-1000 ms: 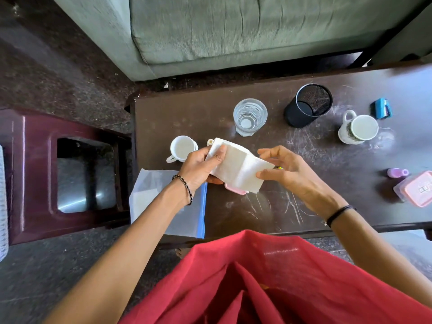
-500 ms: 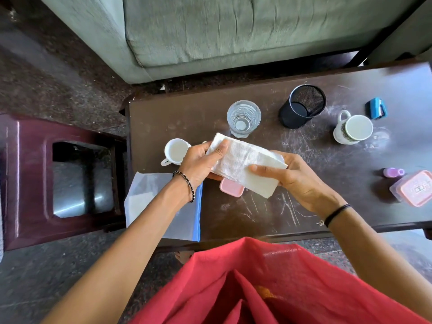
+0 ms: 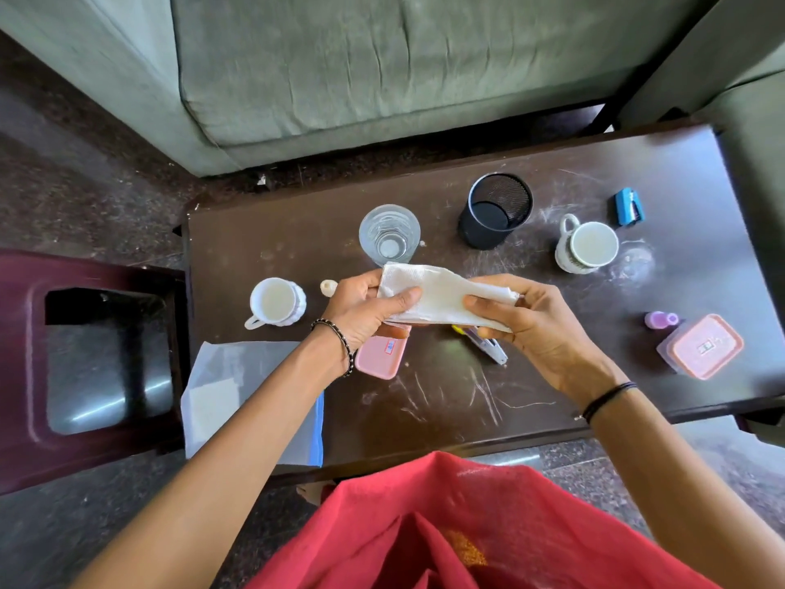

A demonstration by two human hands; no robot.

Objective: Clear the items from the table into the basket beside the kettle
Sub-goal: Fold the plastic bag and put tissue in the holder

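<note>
**Both hands fold a paper napkin above the table**

The white paper napkin [image 3: 441, 297] is held in the air over the middle of the dark brown table [image 3: 662, 172], pinched at both ends. The left hand [image 3: 365, 312] closes thumb and fingers on its left end; the right hand [image 3: 526, 320] grips its right end, fingers curled under the sheet and thumb on top. Half a second ago the napkin lay broader and flatter between the hands; it now looks narrower and more folded, and the hands sit a little further apart.

Just under the left hand lies a pink lid [image 3: 380, 354] with a small red-and-white label; its writing is too small to read. Below the right hand a pen-like tool [image 3: 488, 348] with a yellow tip shows on the tabletop, which the napkin and hands hid before. A small cream cap [image 3: 328, 287] sits beside the left hand, and a white cup [image 3: 276, 303] stands further left. Behind the napkin stands a clear glass [image 3: 388, 233], then a black mesh holder [image 3: 495, 210], a white mug [image 3: 588, 247] with a dark band of print that may be lettering but cannot be read, and a blue stapler [image 3: 629, 207]. At the right edge are a purple bottle [image 3: 660, 320] and a clear box with a pink lid [image 3: 703, 346] bearing a small sticker. A plastic zip bag [image 3: 238, 397] overhangs the near left corner, beside a maroon stool [image 3: 25, 363]. No basket or kettle is in view.
</note>
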